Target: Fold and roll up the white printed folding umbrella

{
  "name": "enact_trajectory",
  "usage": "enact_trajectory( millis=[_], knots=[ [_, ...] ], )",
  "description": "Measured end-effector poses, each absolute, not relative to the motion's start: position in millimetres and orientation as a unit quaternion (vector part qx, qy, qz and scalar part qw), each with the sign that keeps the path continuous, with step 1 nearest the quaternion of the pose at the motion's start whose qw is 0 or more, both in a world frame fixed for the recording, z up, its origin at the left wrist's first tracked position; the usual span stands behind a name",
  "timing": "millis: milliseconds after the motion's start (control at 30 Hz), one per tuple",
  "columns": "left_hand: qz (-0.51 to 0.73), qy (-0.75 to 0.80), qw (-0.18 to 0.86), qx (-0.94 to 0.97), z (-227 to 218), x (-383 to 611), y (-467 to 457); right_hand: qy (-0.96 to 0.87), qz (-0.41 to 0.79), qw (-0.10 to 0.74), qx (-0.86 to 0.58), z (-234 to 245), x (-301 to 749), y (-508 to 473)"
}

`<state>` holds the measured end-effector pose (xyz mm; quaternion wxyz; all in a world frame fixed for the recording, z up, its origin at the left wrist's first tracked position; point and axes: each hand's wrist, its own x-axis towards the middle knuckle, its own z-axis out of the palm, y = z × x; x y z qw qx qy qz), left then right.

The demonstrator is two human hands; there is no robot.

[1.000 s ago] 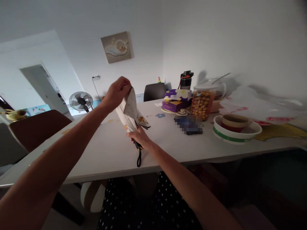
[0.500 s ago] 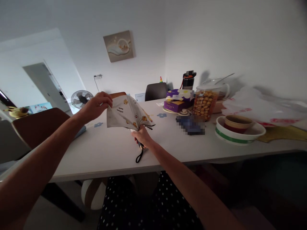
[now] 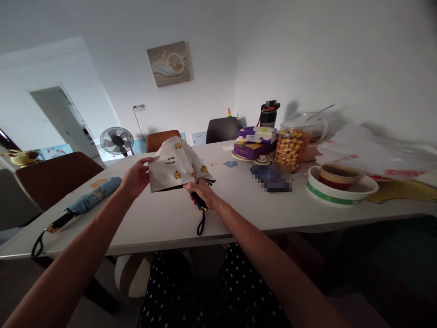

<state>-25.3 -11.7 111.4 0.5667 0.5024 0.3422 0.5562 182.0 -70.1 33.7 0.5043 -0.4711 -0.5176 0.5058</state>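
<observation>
A white folding umbrella [image 3: 172, 166] printed with small yellow ducks is held above the table, its canopy loose and partly gathered. My right hand [image 3: 204, 191] is closed round it where the folds meet the black handle; a wrist loop dangles below. My left hand [image 3: 137, 176] pinches the left edge of the canopy cloth and holds it spread outward. To the left, beyond my left forearm, lies a blue folded umbrella [image 3: 90, 200] with a black handle and loop.
The white table [image 3: 164, 228] spans the view. At right are a blurred dark item [image 3: 271, 177], a jar of round snacks [image 3: 292, 148], purple boxes [image 3: 254, 148], a black bottle [image 3: 268, 114], a white bowl [image 3: 336, 198] and a plastic bag [image 3: 378, 155]. Chairs [image 3: 61, 175] stand along the far side.
My left hand has moved down and slightly left with the canopy edge, turning the printed panel. My right hand keeps its grip. The blue umbrella now shows more fully beyond my forearm.
</observation>
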Motion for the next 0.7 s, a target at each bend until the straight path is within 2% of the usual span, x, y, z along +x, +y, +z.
enact_trajectory(
  millis=[167, 367, 567, 700],
  knots=[
    [0.537, 0.376, 0.619, 0.433, 119, -18, -13, -0.523, 0.526, 0.486, -0.463, 35, 183, -71],
    [0.519, 0.439, 0.585, 0.442, 113, -11, -4, -0.535, 0.510, 0.470, -0.483, 33, 184, -71],
    [0.532, 0.398, 0.596, 0.451, 116, -31, 7, -0.531, 0.558, 0.464, -0.437, 34, 185, -69],
    [0.537, 0.396, 0.599, 0.443, 117, -35, 5, -0.514, 0.538, 0.468, -0.477, 30, 183, -65]
  ],
)
